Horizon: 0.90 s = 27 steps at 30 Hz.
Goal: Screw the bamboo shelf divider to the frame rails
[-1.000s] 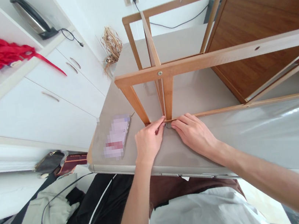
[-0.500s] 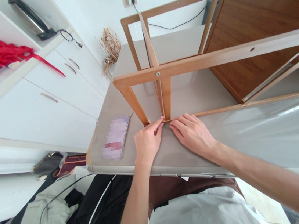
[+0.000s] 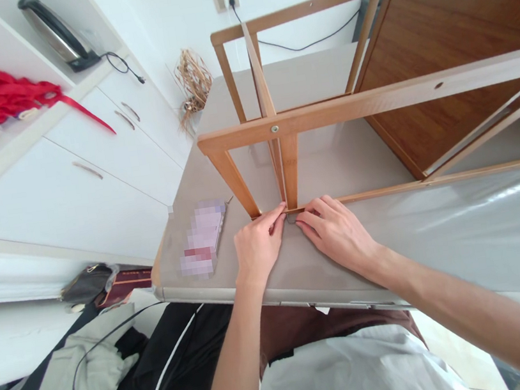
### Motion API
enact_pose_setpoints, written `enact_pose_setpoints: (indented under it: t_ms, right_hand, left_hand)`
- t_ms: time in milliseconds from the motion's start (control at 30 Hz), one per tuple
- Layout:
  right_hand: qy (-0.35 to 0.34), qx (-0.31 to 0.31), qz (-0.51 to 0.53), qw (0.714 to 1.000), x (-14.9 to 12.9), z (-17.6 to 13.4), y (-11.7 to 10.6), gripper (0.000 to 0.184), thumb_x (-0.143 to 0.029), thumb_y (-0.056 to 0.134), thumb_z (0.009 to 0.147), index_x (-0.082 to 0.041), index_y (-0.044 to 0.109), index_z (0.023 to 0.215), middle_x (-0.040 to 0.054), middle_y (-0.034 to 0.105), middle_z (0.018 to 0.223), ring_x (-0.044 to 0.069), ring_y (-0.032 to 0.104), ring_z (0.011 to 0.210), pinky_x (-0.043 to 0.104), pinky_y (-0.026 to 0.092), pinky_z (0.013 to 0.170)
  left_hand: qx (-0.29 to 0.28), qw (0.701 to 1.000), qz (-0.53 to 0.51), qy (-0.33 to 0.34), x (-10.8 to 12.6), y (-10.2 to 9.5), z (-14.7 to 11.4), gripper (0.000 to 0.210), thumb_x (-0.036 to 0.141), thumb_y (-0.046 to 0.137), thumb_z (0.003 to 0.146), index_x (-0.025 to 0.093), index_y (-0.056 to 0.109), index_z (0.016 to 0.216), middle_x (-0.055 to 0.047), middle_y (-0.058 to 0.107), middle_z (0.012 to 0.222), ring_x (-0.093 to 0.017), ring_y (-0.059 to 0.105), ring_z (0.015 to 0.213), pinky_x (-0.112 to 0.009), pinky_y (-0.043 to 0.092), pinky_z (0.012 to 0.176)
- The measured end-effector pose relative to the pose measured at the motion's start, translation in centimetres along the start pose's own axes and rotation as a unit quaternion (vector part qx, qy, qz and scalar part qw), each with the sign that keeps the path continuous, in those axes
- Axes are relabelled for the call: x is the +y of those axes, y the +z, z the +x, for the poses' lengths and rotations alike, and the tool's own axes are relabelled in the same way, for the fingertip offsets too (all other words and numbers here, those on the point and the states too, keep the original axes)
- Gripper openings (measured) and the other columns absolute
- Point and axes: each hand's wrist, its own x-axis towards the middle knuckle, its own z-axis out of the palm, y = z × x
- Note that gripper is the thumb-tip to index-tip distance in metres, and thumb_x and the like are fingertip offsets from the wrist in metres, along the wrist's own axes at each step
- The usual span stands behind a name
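Note:
A wooden shelf frame (image 3: 325, 107) lies on its side on a grey-covered table (image 3: 290, 268). At the foot of its near upright (image 3: 291, 171), a thin bent metal rod, which looks like a hex key (image 3: 291, 220), shows between my hands. My left hand (image 3: 259, 240) is closed in a pinch at the joint, fingertips against the lower rail; what lies between them is hidden. Just to the right, my right hand (image 3: 337, 229) pinches the hex key's end between thumb and fingers. A bolt head (image 3: 274, 129) shows in the upper rail above.
A phone (image 3: 205, 238), blurred out, lies left of my left hand. A wooden panel (image 3: 453, 51) slants inside the frame at right. White cabinets (image 3: 72, 202) stand at left, with a kettle (image 3: 58, 36) and red ribbon (image 3: 8, 95) on their shelf. Dried stalks (image 3: 193, 82) stand behind the table.
My right fingers have shifted slightly, and a little more of the hex key shows between the hands. My left hand stays at the joint. The view has moved very slightly.

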Motion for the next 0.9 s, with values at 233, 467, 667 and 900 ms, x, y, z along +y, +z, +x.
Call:
enact_pose_setpoints:
  t_ms: [233, 467, 667, 900]
  right_hand:
    - [-0.018, -0.012, -0.011, 1.000, -0.14, -0.04, -0.24, 0.019, -0.014, 0.049, 0.097, -0.019, 0.066, 0.093, 0.0066, 0.064, 0.098, 0.020, 0.049, 0.088, 0.033, 0.038, 0.083]
    - [-0.021, -0.028, -0.022, 0.999, 0.07, -0.18, -0.47, 0.018, -0.012, 0.050, 0.097, -0.019, 0.066, 0.097, 0.0056, 0.064, 0.093, 0.021, 0.048, 0.086, 0.033, 0.036, 0.080]
    - [-0.019, -0.021, -0.007, 1.000, 0.13, -0.06, -0.44, 0.021, -0.011, 0.047, 0.098, -0.019, 0.067, 0.098, 0.0057, 0.064, 0.094, 0.020, 0.047, 0.085, 0.032, 0.035, 0.080]
    - [-0.028, -0.007, 0.003, 1.000, 0.14, -0.13, -0.45, 0.021, -0.012, 0.046, 0.098, -0.017, 0.067, 0.098, 0.0073, 0.064, 0.097, 0.020, 0.046, 0.087, 0.033, 0.037, 0.081]
  left_hand:
    - [0.003, 1.000, -0.009, 0.002, -0.15, 0.20, -0.01, 0.028, 0.035, 0.058, 0.097, 0.040, 0.070, 0.122, 0.002, 0.078, 0.092, -0.013, 0.067, 0.073, -0.024, 0.035, 0.062]
    - [0.010, 1.000, -0.018, 0.003, -0.28, 0.22, -0.06, 0.028, 0.035, 0.058, 0.097, 0.041, 0.070, 0.122, 0.004, 0.078, 0.091, -0.012, 0.066, 0.072, -0.024, 0.034, 0.061]
    - [0.011, 1.000, -0.019, 0.005, -0.20, 0.16, -0.05, 0.028, 0.035, 0.059, 0.096, 0.041, 0.071, 0.121, 0.005, 0.078, 0.091, -0.012, 0.066, 0.070, -0.024, 0.034, 0.061]
    - [0.005, 1.000, -0.020, 0.002, -0.19, 0.09, -0.06, 0.028, 0.035, 0.059, 0.097, 0.040, 0.070, 0.121, 0.005, 0.078, 0.094, -0.012, 0.067, 0.074, -0.024, 0.035, 0.062]
